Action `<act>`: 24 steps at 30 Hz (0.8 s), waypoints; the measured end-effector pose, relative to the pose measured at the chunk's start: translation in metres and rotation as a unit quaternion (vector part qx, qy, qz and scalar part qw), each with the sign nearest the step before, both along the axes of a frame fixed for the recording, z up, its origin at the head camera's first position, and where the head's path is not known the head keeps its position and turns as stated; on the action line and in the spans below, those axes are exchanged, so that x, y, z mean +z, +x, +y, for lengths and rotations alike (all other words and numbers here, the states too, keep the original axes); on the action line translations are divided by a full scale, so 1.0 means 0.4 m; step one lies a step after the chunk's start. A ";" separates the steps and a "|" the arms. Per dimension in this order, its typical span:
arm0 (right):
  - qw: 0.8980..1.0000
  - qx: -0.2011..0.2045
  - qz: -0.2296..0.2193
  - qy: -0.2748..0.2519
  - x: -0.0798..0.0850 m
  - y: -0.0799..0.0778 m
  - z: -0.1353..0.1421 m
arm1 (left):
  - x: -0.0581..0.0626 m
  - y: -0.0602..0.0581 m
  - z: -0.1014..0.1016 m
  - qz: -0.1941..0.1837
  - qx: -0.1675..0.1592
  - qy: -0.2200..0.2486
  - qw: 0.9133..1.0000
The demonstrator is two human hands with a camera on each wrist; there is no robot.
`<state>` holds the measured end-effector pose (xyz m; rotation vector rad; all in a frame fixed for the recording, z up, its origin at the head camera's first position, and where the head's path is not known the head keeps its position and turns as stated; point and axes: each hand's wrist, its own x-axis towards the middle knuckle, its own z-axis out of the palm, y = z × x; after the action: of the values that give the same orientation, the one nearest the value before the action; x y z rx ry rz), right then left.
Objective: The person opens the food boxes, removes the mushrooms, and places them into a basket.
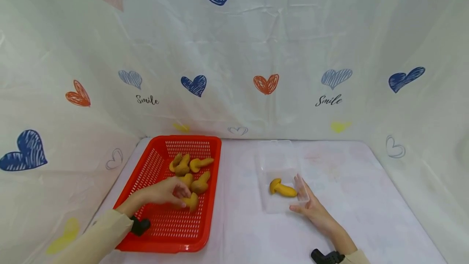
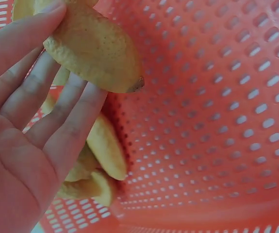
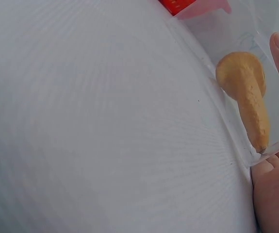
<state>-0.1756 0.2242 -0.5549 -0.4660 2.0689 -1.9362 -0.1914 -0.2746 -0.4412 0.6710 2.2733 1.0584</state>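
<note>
My left hand (image 1: pixel 165 192) is over the red basket, pinching a yellow mushroom (image 1: pixel 192 202) between thumb and fingers. In the left wrist view, the cap of that held mushroom (image 2: pixel 98 53) points away from the palm, while its other end is partly hidden by the thumb. Several more mushrooms (image 1: pixel 200 183) lie in the basket beyond the hand. On the right, my right hand (image 1: pixel 318 213) holds the near right corner of a clear plastic box (image 1: pixel 269 206), fingers along its side wall and thumb at the front. One yellow mushroom (image 3: pixel 251 99) lies on its side inside the box.
The red perforated basket (image 1: pixel 210 223) stands on the left of a white-covered table (image 1: pixel 239 231). A white curtain (image 1: pixel 234 52) printed with hearts hangs behind the table and at both sides. Black straps with cameras (image 1: pixel 326 257) sit on the wrists.
</note>
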 end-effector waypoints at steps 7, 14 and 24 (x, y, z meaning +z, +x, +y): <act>1.000 -0.002 -0.011 -0.007 0.001 0.003 0.000 | -0.031 -0.009 -0.003 -0.005 -0.002 0.025 1.000; 1.000 0.004 -0.010 -0.008 -0.002 0.003 -0.004 | -0.049 -0.008 -0.010 -0.009 0.021 0.009 1.000; 1.000 0.009 -0.008 -0.022 0.005 0.006 -0.001 | -0.032 -0.015 -0.020 -0.021 0.014 0.042 0.999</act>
<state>-0.1732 0.2238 -0.5530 -0.4738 2.0086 -1.9733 -0.1973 -0.2827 -0.4540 0.6471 2.2190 1.1761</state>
